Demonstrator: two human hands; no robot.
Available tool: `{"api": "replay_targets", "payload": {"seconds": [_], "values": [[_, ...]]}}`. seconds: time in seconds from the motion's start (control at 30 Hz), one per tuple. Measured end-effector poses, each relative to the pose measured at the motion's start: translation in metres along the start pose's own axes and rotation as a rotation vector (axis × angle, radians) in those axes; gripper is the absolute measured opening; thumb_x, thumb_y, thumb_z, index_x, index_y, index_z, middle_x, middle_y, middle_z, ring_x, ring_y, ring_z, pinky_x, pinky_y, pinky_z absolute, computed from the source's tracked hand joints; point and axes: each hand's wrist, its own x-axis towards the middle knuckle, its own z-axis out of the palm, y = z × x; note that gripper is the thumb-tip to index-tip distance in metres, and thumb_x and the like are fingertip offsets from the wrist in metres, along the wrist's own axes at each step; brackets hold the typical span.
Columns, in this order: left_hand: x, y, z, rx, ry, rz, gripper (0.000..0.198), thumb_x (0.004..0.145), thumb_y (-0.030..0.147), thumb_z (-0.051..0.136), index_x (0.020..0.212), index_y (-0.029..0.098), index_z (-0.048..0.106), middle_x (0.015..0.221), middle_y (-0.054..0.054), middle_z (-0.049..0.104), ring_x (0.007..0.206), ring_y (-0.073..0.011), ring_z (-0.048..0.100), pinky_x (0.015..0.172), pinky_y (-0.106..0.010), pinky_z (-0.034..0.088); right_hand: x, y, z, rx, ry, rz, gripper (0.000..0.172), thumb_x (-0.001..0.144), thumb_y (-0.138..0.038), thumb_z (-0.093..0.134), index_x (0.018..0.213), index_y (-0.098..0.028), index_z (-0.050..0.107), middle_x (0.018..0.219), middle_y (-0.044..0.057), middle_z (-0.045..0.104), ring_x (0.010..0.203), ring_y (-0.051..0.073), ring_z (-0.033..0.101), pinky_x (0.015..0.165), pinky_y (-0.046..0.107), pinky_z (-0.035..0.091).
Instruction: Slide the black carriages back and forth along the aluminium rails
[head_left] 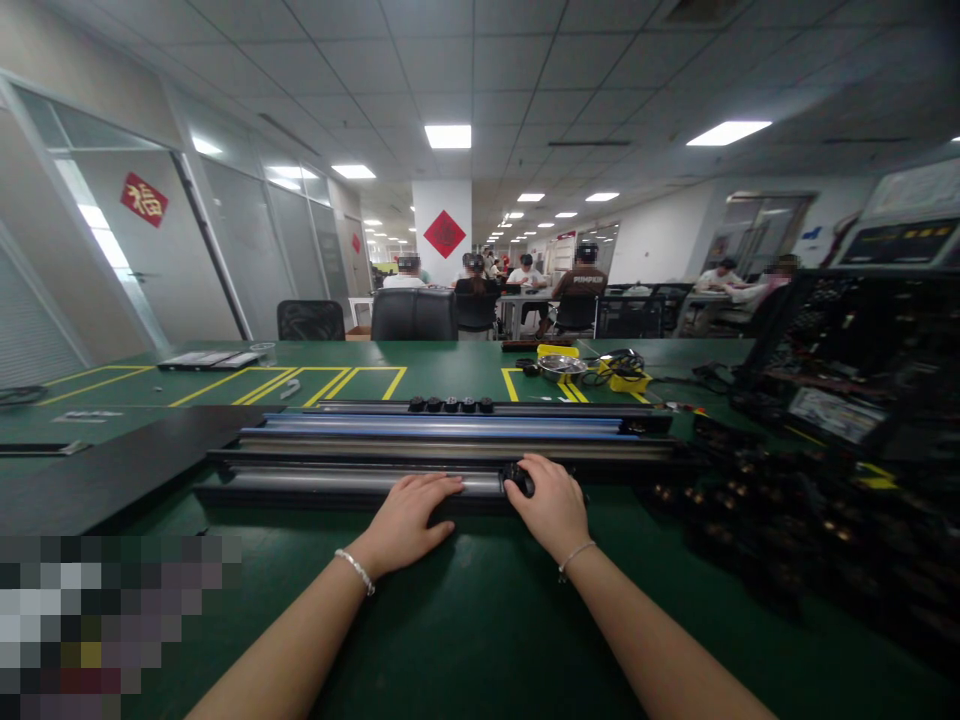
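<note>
Long metal rails lie side by side across the green table (480,620). My left hand (411,515) rests on the nearest silver and black rail (315,482), its thumb spread away from the fingers. At the right part of that rail, my right hand (551,500) has its thumb and fingers around a small black round part (519,480). Behind it lie a blue-edged rail (435,427) and another dark rail (360,443). A row of several black round parts (451,405) stands along the farthest rail.
A black panel (135,470) lies at the left. Dark small parts (780,510) are heaped at the right, before a black rack (832,350). A metal bowl (562,367) and yellow items (626,377) sit farther back. People (581,283) sit at distant tables.
</note>
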Motion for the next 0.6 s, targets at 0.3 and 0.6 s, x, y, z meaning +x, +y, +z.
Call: {"api": "replay_targets", "payload": {"seconds": [0.3,0.6], "values": [[0.0003,0.0005,-0.0007,0.002,-0.002,-0.002,0.055,0.073,0.031,0.058,0.125,0.032,0.041,0.13,0.001,0.049,0.121,-0.0187,0.04,0.102,-0.038,0.025,-0.0006,0.0038,0.0014,-0.007,0.017,-0.004,0.03,0.076,-0.037,0.049,0.097,-0.018,0.06,0.111,0.008,0.059,0.101,0.02,0.051,0.085,0.034,0.037],[0.0002,-0.0006,-0.0001,0.005,-0.002,0.005,0.054,0.073,0.031,0.058,0.125,0.032,0.041,0.13,0.002,0.049,0.12,-0.0178,0.041,0.102,-0.038,0.024,0.0001,0.0053,0.0013,-0.017,0.013,0.004,0.03,0.076,-0.035,0.048,0.096,-0.017,0.06,0.111,0.008,0.059,0.102,0.02,0.051,0.086,0.033,0.037]]}}
